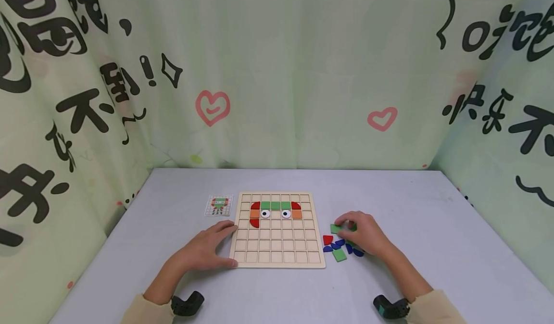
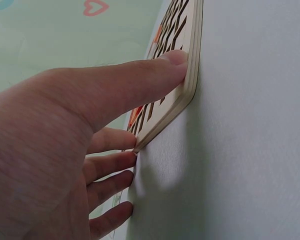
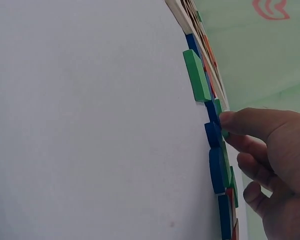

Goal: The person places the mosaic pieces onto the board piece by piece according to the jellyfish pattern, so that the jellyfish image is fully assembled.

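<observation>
A wooden grid board (image 1: 277, 247) lies on the table. In its upper rows sit green squares (image 1: 275, 205), red rounded pieces (image 1: 254, 223), orange squares and two eye tiles (image 1: 286, 214). My left hand (image 1: 207, 247) rests at the board's left side. Its thumb lies on the front corner, and the fingers, fairly straight, touch the left edge (image 2: 155, 130). Over the loose pieces right of the board, my right hand (image 1: 365, 232) pinches a green square tile (image 1: 334, 229) between thumb and forefinger. In the right wrist view, the thumb tip partly covers that tile.
Around the right hand lie a red piece (image 1: 328, 240), several blue rounded pieces (image 1: 327, 249) and another green square (image 1: 339, 255). A small picture card (image 1: 218, 205) with a figure on a grid lies left of the board. Curtains (image 1: 294, 74) hang behind the table.
</observation>
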A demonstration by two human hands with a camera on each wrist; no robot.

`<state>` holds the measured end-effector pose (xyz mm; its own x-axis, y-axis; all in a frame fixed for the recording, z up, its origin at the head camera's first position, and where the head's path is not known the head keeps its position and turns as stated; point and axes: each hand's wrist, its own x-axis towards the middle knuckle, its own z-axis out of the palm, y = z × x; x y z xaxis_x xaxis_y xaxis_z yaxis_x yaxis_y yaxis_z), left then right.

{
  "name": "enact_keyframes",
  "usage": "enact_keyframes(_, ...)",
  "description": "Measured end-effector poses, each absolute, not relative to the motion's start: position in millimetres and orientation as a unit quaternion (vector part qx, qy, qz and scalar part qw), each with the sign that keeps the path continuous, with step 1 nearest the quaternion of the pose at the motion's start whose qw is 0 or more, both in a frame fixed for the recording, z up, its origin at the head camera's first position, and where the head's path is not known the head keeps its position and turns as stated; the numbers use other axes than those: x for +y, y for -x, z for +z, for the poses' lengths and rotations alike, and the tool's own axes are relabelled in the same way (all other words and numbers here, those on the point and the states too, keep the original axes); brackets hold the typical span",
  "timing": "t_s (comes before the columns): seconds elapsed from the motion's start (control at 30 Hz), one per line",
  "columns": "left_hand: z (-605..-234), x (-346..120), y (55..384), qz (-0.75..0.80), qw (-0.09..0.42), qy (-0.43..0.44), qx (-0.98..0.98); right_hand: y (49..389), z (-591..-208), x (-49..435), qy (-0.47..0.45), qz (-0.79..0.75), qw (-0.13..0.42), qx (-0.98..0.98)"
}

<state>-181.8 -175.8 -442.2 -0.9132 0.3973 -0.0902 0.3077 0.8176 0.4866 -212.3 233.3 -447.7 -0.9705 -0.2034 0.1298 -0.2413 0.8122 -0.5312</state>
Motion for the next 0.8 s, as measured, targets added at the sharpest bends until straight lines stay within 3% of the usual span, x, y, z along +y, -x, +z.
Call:
enact_keyframes(0.27,-444,-176,183,0.235,0.094,-0.185,0.950,215,-447,223,-0.131,0.304,0.046,-0.943)
enact_keyframes(0.8,-445,-177,183,0.237,0.095,-0.186,0.949,222,-445,180,-0.143,0.336,0.011,-0.931)
